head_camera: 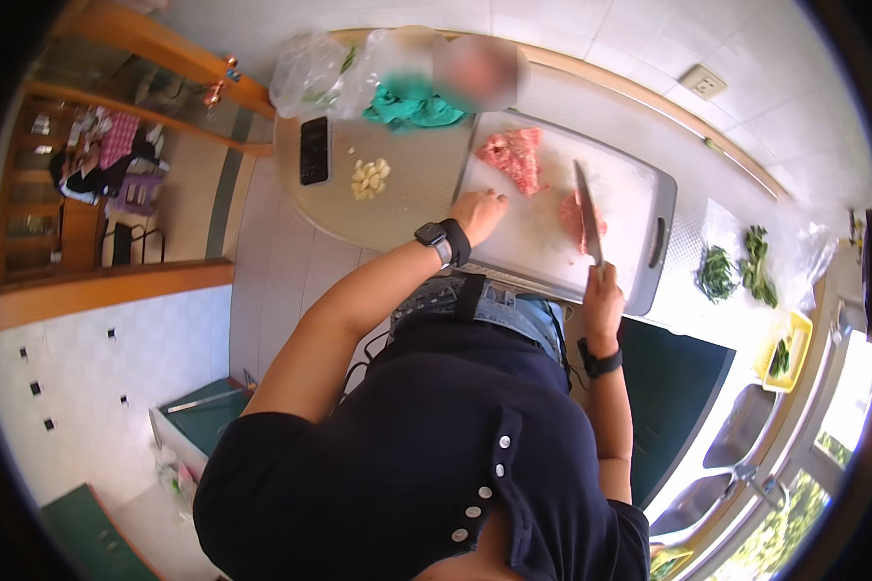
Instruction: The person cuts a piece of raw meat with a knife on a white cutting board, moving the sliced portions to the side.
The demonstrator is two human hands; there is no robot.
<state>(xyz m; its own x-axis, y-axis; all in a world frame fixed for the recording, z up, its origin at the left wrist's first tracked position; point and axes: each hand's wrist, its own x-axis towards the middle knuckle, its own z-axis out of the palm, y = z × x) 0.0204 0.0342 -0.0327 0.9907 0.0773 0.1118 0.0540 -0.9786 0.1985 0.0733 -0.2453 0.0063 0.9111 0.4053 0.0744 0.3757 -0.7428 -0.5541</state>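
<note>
My right hand (pixel 603 296) grips the handle of a kitchen knife (pixel 586 196). Its long blade passes over a small mound of minced meat (pixel 572 218), hiding part of it; whether they touch I cannot tell. A larger, flattened piece of minced meat (pixel 514 156) lies farther back and to the left on the white cutting board (pixel 628 210) with a grey rim. At the board's near left side is my left hand (pixel 479 216), fingers curled, no object visible in it. It is apart from both portions of meat.
Left of the board are peeled garlic cloves (pixel 370 179), a phone (pixel 315 150), a green cloth (pixel 414 109) and plastic bags (pixel 312 72). To the right lie chopped greens (pixel 717 274), leafy stalks (pixel 758 267) and a yellow basket (pixel 799 356) beside a sink (pixel 741 428).
</note>
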